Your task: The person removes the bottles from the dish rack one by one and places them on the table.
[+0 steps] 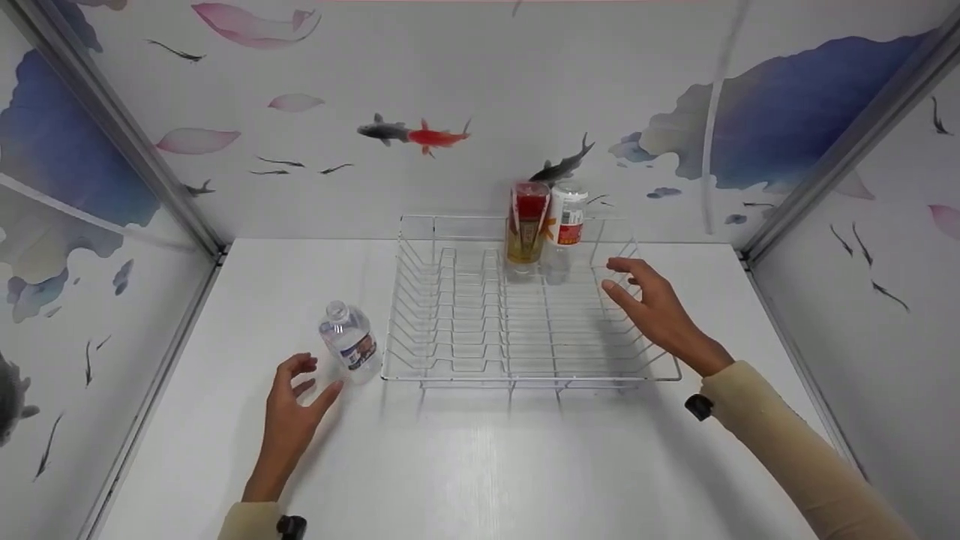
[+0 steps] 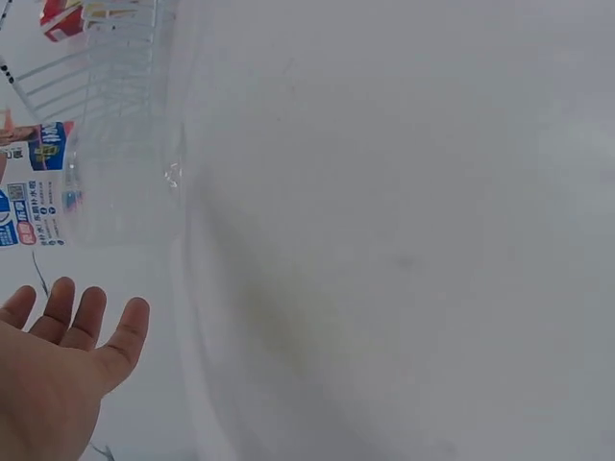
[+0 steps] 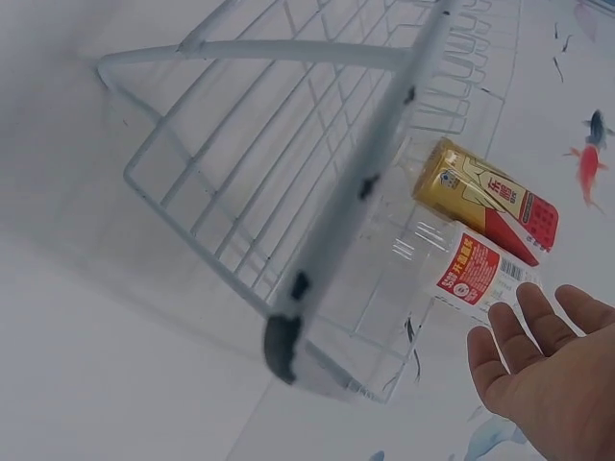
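Note:
My left hand (image 1: 292,420) is beside a small clear plastic bottle (image 1: 349,337) with a blue-and-white label, its fingers loosely bent and parted from the thumb. In the left wrist view, a gap shows between those fingertips and the bottle (image 2: 120,187). Over the right side of a white wire dish rack (image 1: 525,379), my right hand (image 1: 660,307) is spread with nothing in it. At the rack's back stand a red-and-gold drink container (image 1: 527,225) and a clear bottle with a white-and-red label (image 1: 568,214). The right fingertips overlap that labelled bottle (image 3: 480,274) in the right wrist view.
The rack stands on a white tabletop (image 1: 450,465), the small bottle close to its left side. Panels painted with fish and petals (image 1: 337,67) rise at the back and both sides, with metal posts (image 1: 817,150) at the corners.

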Demonstrator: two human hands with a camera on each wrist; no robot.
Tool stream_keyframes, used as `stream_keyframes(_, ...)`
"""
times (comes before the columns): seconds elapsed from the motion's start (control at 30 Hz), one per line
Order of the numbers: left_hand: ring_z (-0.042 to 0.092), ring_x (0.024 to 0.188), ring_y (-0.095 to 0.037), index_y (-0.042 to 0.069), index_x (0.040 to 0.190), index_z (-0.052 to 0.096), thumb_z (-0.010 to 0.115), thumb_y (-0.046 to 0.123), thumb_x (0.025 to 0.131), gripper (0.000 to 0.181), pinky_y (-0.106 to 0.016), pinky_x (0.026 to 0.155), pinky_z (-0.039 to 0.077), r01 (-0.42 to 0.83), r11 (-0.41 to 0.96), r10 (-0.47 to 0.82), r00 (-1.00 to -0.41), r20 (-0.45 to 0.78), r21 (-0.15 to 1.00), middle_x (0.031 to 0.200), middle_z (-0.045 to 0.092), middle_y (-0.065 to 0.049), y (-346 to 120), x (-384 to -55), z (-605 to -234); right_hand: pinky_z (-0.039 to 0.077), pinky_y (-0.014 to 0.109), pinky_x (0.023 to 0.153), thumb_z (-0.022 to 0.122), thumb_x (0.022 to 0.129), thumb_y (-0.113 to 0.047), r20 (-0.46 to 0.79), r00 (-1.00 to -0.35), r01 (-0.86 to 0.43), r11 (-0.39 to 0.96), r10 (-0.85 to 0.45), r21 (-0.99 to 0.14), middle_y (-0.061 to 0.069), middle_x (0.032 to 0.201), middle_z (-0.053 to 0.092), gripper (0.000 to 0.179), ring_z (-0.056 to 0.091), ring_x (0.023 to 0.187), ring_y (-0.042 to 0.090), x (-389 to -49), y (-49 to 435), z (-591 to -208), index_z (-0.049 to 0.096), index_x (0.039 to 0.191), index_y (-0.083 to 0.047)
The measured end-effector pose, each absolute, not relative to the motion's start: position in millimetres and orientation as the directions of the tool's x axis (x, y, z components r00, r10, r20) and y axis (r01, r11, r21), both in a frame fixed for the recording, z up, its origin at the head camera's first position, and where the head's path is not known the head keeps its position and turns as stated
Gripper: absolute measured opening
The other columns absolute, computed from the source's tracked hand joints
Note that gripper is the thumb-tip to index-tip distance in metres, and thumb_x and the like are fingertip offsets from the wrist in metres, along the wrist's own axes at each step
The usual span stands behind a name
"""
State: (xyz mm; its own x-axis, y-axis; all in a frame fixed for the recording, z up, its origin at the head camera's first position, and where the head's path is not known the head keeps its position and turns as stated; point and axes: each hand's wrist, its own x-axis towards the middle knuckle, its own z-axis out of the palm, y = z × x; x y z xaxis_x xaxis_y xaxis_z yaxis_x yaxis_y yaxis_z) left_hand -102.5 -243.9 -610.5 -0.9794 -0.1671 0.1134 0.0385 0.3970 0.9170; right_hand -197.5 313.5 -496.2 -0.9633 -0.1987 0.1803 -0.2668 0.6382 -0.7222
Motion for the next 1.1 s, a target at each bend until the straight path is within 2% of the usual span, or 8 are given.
stream_keyframes(0.1,0.054,0.138,-0.028,-0.002,0.152,0.049,0.085,0.016,0.099,0.066,-0.033,0.113,0.052,0.039,0.411,-0.165,-0.98,0.116,0.911,0.147,0.059,-0.021,-246,-96,-610,0.041,0.068,0.12,0.059,0.116,-0.035,0.178,-0.964,-0.262,0.633,-0.195,-0.728,0.02,0.163,0.052,0.053,0.048,0.146,0.041,-198,313,-497,0.051,0.159,-0.004)
stream_keyframes(0.2,0.056,0.137,-0.027,-0.001,0.151,0.053,0.084,0.016,0.1,0.062,-0.016,0.106,0.051,0.058,0.413,-0.15,-0.98,0.13,0.909,0.147,0.061,-0.02,-245,-91,-610,0.04,0.068,0.122,0.059,0.116,-0.035,0.176,-0.964,-0.264,0.634,-0.199,-0.727,0.02,0.163,0.052,0.053,0.048,0.147,0.041,-198,313,-497,0.051,0.16,-0.004)
stream_keyframes(0.27,0.057,0.137,-0.027,-0.001,0.15,0.055,0.084,0.015,0.1,0.059,-0.012,0.103,0.051,0.076,0.398,-0.136,-0.981,0.141,0.914,0.146,0.063,-0.019,-242,-89,-608,0.039,0.067,0.123,0.059,0.117,-0.035,0.177,-0.963,-0.267,0.631,-0.202,-0.728,0.02,0.163,0.052,0.054,0.048,0.148,0.041,-198,313,-497,0.051,0.159,-0.003)
stream_keyframes(0.33,0.06,0.135,-0.027,0.0,0.148,0.059,0.084,0.014,0.1,0.056,-0.014,0.103,0.053,0.086,0.394,-0.118,-0.983,0.143,0.915,0.145,0.065,-0.017,-239,-87,-608,0.038,0.066,0.124,0.059,0.116,-0.035,0.179,-0.963,-0.268,0.63,-0.202,-0.729,0.02,0.163,0.052,0.054,0.047,0.15,0.04,-198,312,-498,0.051,0.159,-0.003)
stream_keyframes(0.5,0.066,0.132,-0.027,0.003,0.142,0.067,0.084,0.008,0.099,0.047,-0.037,0.107,0.061,0.109,0.372,-0.046,-0.99,0.136,0.922,0.14,0.071,-0.014,-227,-83,-607,0.038,0.065,0.124,0.06,0.116,-0.034,0.186,-0.961,-0.275,0.627,-0.205,-0.729,0.02,0.162,0.053,0.053,0.047,0.151,0.039,-199,312,-498,0.052,0.159,-0.003)
stream_keyframes(0.63,0.064,0.138,-0.031,0.002,0.145,0.066,0.085,0.005,0.097,0.052,-0.048,0.109,0.059,0.124,0.349,0.027,-0.992,0.122,0.929,0.144,0.071,-0.012,-217,-82,-607,0.04,0.064,0.122,0.06,0.116,-0.032,0.197,-0.956,-0.291,0.621,-0.217,-0.727,0.02,0.16,0.054,0.052,0.049,0.148,0.04,-199,311,-499,0.053,0.158,-0.002)
stream_keyframes(0.87,0.053,0.151,-0.041,0.002,0.164,0.048,0.087,0.01,0.096,0.078,-0.049,0.114,0.056,0.093,0.333,0.13,-0.99,0.052,0.938,0.161,0.058,-0.017,-202,-85,-602,0.041,0.063,0.121,0.061,0.116,-0.033,0.197,-0.955,-0.293,0.618,-0.221,-0.73,0.02,0.16,0.055,0.052,0.05,0.147,0.042,-199,312,-499,0.054,0.157,-0.002)
stream_keyframes(1.1,0.043,0.159,-0.04,0.005,0.173,0.032,0.088,0.015,0.096,0.096,-0.048,0.12,0.049,0.05,0.302,0.175,-0.985,-0.004,0.952,0.172,0.045,-0.019,-191,-91,-599,0.04,0.065,0.121,0.061,0.115,-0.033,0.195,-0.956,-0.292,0.616,-0.221,-0.731,0.021,0.16,0.055,0.052,0.05,0.147,0.04,-200,312,-499,0.055,0.156,-0.001)
